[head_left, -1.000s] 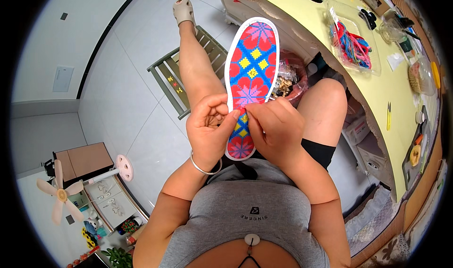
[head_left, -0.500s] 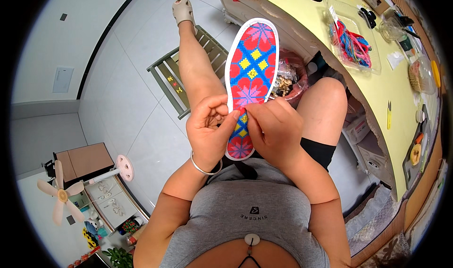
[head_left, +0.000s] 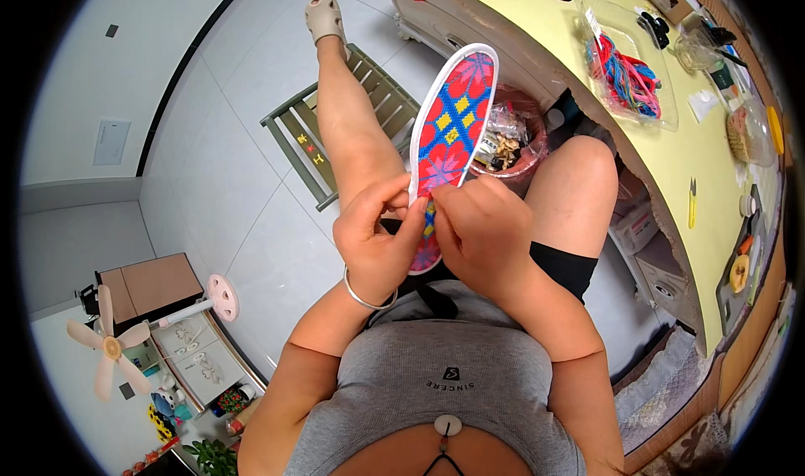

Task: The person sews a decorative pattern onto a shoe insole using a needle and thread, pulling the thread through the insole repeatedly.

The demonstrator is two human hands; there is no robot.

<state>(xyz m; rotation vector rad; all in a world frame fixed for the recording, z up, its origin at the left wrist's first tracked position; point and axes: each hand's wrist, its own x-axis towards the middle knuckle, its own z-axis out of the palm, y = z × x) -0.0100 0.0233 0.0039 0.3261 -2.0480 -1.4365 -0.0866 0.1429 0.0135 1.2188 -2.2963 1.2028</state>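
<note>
An embroidered insole (head_left: 457, 119) with a white rim is held upright over my lap, tilted so its top leans right. Its face carries red and pink flowers, a blue lattice and yellow diamonds. At the narrow middle of its left edge, my left hand (head_left: 369, 228) grips it between thumb and fingers. My right hand (head_left: 489, 224) is closed, with thumb and index fingertip pinched against the patterned face at about the same height. What that pinch holds, if anything, is too small to make out. Both hands partly cover the lower half of the insole.
A slatted folding stool (head_left: 293, 132) stands under my outstretched leg. Behind the insole is a pink bin (head_left: 537, 153) with rubbish. The yellow-topped table (head_left: 662, 170) at right bears a plastic tray (head_left: 668, 115) of coloured thread and a yellow cutter (head_left: 693, 203). A fan (head_left: 111, 344) stands lower left.
The insole has turned, showing its face at a steeper slant, and its top has shifted slightly right and down. Both hands remain at its middle, the right one slightly further left.
</note>
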